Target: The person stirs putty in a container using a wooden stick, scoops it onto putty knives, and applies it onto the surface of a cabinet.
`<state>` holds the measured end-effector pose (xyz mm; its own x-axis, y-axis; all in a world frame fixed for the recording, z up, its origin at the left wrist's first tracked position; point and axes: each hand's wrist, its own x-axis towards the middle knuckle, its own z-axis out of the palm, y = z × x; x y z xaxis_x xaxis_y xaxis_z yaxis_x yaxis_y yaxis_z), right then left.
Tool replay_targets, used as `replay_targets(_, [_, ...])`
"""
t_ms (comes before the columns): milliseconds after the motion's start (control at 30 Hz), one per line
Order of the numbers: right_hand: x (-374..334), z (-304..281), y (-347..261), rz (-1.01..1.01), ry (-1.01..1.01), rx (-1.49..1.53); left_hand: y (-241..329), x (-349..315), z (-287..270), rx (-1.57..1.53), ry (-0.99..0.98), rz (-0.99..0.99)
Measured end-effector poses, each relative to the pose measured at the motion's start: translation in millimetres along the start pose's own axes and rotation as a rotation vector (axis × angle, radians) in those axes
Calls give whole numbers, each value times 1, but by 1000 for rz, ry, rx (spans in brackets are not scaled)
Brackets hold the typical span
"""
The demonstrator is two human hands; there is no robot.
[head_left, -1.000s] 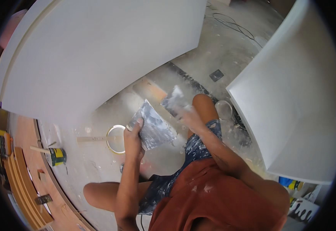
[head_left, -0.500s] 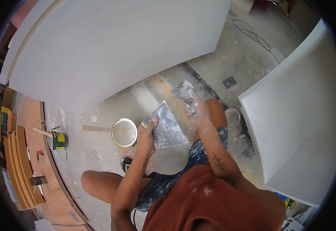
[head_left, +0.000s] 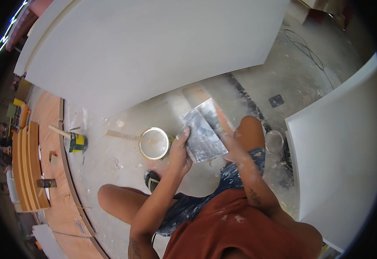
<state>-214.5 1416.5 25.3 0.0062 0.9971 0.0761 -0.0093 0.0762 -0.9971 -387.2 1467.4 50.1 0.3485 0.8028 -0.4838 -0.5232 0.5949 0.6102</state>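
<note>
One four-cornered metal plate (head_left: 206, 139), thin, glossy, streaked grey and white, is clasped along its left edge by the left grip (head_left: 180, 149), raised over the dusty concrete floor (head_left: 111, 170). Right grip (head_left: 237, 149) grasps a second metal blade (head_left: 208, 108), flat and straight-edged, overlapping behind the plate; part of that grip is hidden, and contact between the two sheets cannot be told. Left of the left grip: round open can (head_left: 154, 159) of smooth whitish paste (head_left: 153, 149), flat wooden stick (head_left: 126, 136) lying over its rim. Beyond: broad, smooth white panel (head_left: 154, 47).
</note>
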Motion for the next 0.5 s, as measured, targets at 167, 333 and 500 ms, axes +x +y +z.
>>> replay_targets(167, [-15, 28, -5, 335, 209, 587, 11, 3, -12, 123, 183, 233])
replay_targets(333, [-16, 56, -32, -157, 151, -464, 8, -12, -14, 819, 125, 285])
replay_targets(500, [6, 39, -19, -87, -52, -670, 20, -12, -16, 634, -68, 225])
